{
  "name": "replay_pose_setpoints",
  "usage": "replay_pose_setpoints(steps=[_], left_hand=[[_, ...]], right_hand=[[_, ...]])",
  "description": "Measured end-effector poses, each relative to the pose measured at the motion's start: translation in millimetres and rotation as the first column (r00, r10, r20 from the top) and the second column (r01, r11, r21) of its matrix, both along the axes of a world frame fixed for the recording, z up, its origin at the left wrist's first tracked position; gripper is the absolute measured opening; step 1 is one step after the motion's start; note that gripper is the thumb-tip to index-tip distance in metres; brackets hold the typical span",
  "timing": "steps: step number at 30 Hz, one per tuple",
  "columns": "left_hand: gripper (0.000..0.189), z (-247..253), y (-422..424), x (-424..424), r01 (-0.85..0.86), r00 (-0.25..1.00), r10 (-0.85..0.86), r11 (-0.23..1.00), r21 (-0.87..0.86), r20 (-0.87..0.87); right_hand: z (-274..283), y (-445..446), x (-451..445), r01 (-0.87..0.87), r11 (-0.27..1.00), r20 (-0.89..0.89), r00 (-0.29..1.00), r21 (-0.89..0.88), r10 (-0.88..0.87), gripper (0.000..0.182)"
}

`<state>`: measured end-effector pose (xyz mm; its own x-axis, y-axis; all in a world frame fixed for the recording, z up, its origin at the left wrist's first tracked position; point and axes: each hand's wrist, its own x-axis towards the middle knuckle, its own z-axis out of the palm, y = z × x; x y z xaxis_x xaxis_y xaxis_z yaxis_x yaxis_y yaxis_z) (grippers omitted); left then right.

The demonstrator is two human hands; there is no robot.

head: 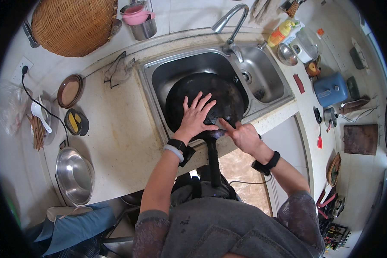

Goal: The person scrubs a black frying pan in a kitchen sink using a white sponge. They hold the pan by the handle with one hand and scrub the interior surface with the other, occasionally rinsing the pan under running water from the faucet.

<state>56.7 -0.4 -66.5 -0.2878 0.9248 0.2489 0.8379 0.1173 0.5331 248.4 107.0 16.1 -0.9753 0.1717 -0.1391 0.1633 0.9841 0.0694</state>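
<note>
A large black wok (206, 84) lies tilted in the left basin of a stainless steel sink (150, 87), its dark handle reaching over the counter edge toward my body. Fingers spread, my left hand (198, 113) rests flat on the wok near the handle. My right hand (242, 133) is at the wok's near rim, its index finger extended against the dark surface and the other fingers curled; whether they pinch something small beneath cannot be told. A chrome faucet (237, 25) arches behind the basins.
Left on the counter are a steel bowl (74, 175), a brown dish (70, 91) and a small dark bowl (76, 122). A yellow bottle (280, 33), a steel bowl (287, 54) and a blue appliance (331, 89) stand right of the sink. A woven basket (74, 25) hangs upper left.
</note>
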Motion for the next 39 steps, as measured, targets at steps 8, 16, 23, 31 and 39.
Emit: replay_pose_setpoints(steps=[8, 16, 23, 31, 39], left_hand=[[0.1, -2.7, 0.3, 3.6, 0.006, 1.0, -0.006, 1.0, -0.01, -0.026], [0.103, -1.1, -0.5, 1.9, 0.007, 1.0, -0.007, 1.0, 0.003, -0.021], [0.1, -4.3, -1.0, 0.3, 0.0, 1.0, 0.0, 1.0, 0.025, -0.005], [0.096, -5.1, -0.6, 0.6, 0.008, 1.0, -0.009, 0.999, 0.045, 0.005], [0.097, -3.1, -0.6, -1.5, 0.018, 1.0, -0.019, 1.0, 0.018, 0.015]], right_hand=[[1.4, -0.6, 12.9, -0.029, 1.0, 0.029, 0.999, 0.012, 0.028, 0.055], [-3.7, 0.3, 15.9, -0.023, 1.0, -0.019, 1.0, -0.014, 0.023, 0.055], [-0.4, 4.2, 1.2, -0.062, 0.998, 0.012, 0.998, 0.003, 0.062, 0.055], [2.1, 4.9, 6.2, -0.062, 0.997, -0.002, 0.998, 0.038, 0.062, 0.053], [-3.7, 2.1, -6.8, -0.083, 0.994, -0.003, 0.996, 0.067, 0.084, 0.056]])
